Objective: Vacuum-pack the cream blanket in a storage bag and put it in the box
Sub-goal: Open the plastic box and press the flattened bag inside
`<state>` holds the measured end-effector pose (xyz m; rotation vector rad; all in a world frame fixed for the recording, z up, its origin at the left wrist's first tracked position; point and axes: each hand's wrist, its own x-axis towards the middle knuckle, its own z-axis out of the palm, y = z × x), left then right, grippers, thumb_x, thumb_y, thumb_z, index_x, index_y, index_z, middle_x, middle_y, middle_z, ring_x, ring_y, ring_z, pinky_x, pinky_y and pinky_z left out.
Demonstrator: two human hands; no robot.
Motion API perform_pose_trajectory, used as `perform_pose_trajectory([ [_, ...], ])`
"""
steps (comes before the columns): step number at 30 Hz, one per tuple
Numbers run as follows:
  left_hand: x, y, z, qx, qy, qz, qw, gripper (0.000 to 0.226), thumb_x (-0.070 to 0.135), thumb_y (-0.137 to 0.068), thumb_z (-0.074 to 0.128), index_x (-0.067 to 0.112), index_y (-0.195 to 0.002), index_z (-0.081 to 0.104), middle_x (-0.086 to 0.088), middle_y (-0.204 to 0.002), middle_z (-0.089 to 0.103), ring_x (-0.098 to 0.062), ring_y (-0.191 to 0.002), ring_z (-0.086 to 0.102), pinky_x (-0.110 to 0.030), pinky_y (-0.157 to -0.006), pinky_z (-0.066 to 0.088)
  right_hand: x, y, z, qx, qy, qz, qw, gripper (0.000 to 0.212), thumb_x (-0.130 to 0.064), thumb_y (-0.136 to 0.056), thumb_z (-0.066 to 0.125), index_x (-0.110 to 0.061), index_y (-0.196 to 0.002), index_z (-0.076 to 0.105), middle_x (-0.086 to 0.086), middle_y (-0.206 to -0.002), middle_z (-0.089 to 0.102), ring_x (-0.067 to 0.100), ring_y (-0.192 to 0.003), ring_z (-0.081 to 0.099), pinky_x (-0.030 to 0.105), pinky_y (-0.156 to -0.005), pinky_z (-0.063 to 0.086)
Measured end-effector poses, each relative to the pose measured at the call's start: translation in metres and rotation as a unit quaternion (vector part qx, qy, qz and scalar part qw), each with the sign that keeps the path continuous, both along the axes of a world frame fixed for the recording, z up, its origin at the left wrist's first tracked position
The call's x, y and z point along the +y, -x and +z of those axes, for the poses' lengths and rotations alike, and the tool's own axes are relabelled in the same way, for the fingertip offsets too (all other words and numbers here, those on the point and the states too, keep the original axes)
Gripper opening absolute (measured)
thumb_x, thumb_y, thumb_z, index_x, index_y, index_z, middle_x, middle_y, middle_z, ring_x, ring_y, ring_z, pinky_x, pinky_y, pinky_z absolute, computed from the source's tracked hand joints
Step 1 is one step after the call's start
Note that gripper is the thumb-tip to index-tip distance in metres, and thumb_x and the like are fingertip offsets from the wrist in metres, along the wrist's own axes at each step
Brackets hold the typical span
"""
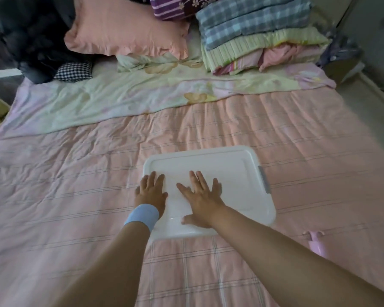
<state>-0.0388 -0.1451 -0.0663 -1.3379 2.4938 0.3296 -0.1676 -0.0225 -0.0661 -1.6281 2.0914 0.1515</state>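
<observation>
Bed [75, 196] under pink checked quilt fills view; pale floral sheet [111, 100] across far part, pink pillow [124, 27] and stack of folded blankets [259, 34] at head end. White box [237, 173], lid on, sits on quilt right before me. My left hand [151, 191] flat, fingers spread, on lid's left edge; blue wristband [142, 216] on wrist. My right hand [201, 196] flat, spread open, on lid centre. Neither grips anything. Cream blanket itself not seen.
</observation>
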Motion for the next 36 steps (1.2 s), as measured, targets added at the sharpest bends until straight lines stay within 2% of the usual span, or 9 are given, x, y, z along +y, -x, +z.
perform_pose_trajectory([
  [4,-0.018,-0.028,-0.010,0.076,-0.088,0.160,0.980,0.091,0.049,-0.092,0.056,0.028,-0.156,-0.006,-0.005,-0.164,-0.010,-0.031,-0.150,0.004,-0.046,-0.119,0.016,-0.012,-0.016,-0.014,0.003,-0.035,-0.005,0.999,0.114,-0.080,-0.077,0.058,-0.042,-0.156,-0.015,0.012,-0.159,-0.039,0.031,-0.147,-0.036,0.075,-0.109,-0.012],
  [7,-0.026,-0.033,-0.019,0.207,-0.220,0.274,0.913,0.101,0.032,-0.088,0.069,0.022,-0.156,-0.005,-0.008,-0.162,0.016,-0.032,-0.144,0.029,-0.045,-0.115,0.027,-0.016,-0.019,-0.019,0.005,-0.043,-0.010,0.999,0.112,-0.085,-0.076,0.052,-0.045,-0.155,-0.017,0.010,-0.157,-0.042,0.029,-0.146,-0.037,0.074,-0.109,-0.015],
  [12,-0.027,-0.037,-0.021,0.285,-0.169,0.315,0.890,0.089,0.015,-0.080,0.076,0.019,-0.153,0.025,-0.008,-0.142,0.039,-0.028,-0.127,0.046,-0.036,-0.107,0.035,-0.016,-0.017,-0.021,-0.008,-0.044,-0.026,0.999,0.111,-0.085,-0.075,0.053,-0.049,-0.154,-0.017,0.006,-0.155,-0.045,0.025,-0.144,-0.040,0.072,-0.110,-0.018],
  [16,-0.034,-0.038,-0.013,0.268,-0.166,0.313,0.896,0.062,0.001,-0.080,0.061,0.017,-0.139,0.050,-0.007,-0.126,0.045,-0.023,-0.096,0.052,-0.026,-0.092,0.041,-0.017,-0.021,-0.022,-0.012,-0.038,-0.029,0.999,0.111,-0.084,-0.075,0.055,-0.049,-0.154,-0.015,0.006,-0.156,-0.045,0.024,-0.144,-0.041,0.072,-0.110,-0.018],
  [20,-0.034,-0.036,-0.013,0.282,-0.193,0.311,0.887,0.056,-0.005,-0.079,0.049,0.018,-0.129,0.058,-0.004,-0.091,0.059,-0.028,-0.082,0.057,-0.028,-0.076,0.047,-0.019,-0.021,-0.022,-0.008,-0.039,-0.028,0.999,0.111,-0.083,-0.076,0.055,-0.049,-0.154,-0.015,0.005,-0.156,-0.044,0.024,-0.145,-0.040,0.072,-0.111,-0.018],
  [26,-0.024,-0.035,-0.014,0.263,-0.166,0.306,0.900,0.066,0.000,-0.084,0.040,0.029,-0.143,0.045,-0.008,-0.119,0.064,-0.032,-0.104,0.061,-0.037,-0.091,0.051,-0.018,-0.023,-0.022,-0.009,-0.043,-0.032,0.999,0.111,-0.082,-0.075,0.057,-0.050,-0.154,-0.015,0.005,-0.157,-0.044,0.024,-0.145,-0.039,0.071,-0.111,-0.017],
  [31,-0.002,-0.020,0.004,0.154,-0.115,0.201,0.961,0.081,0.028,-0.089,0.062,0.027,-0.154,0.015,-0.005,-0.152,0.026,-0.032,-0.131,0.038,-0.041,-0.103,0.039,-0.010,-0.008,-0.005,-0.049,0.019,-0.061,0.997,0.088,-0.061,-0.087,0.061,-0.044,-0.157,0.012,0.004,-0.166,-0.025,0.022,-0.152,-0.025,0.065,-0.117,-0.012],
  [33,0.003,-0.016,0.005,0.133,-0.119,0.207,0.962,0.094,0.046,-0.082,0.069,0.029,-0.154,0.010,-0.005,-0.155,0.018,-0.032,-0.136,0.030,-0.043,-0.105,0.037,0.005,0.011,0.001,-0.008,0.099,-0.124,0.987,0.071,-0.049,-0.092,0.059,-0.038,-0.154,0.025,0.007,-0.168,-0.011,0.026,-0.155,-0.015,0.066,-0.119,-0.002],
  [36,0.003,-0.016,0.001,0.150,-0.143,0.252,0.945,0.100,0.049,-0.077,0.074,0.032,-0.154,0.012,-0.009,-0.154,0.022,-0.035,-0.139,0.028,-0.047,-0.107,0.036,0.043,0.051,-0.002,0.079,0.121,-0.311,0.939,0.076,-0.043,-0.093,0.059,-0.032,-0.156,0.017,0.014,-0.166,-0.006,0.036,-0.153,-0.004,0.069,-0.114,0.014],
])
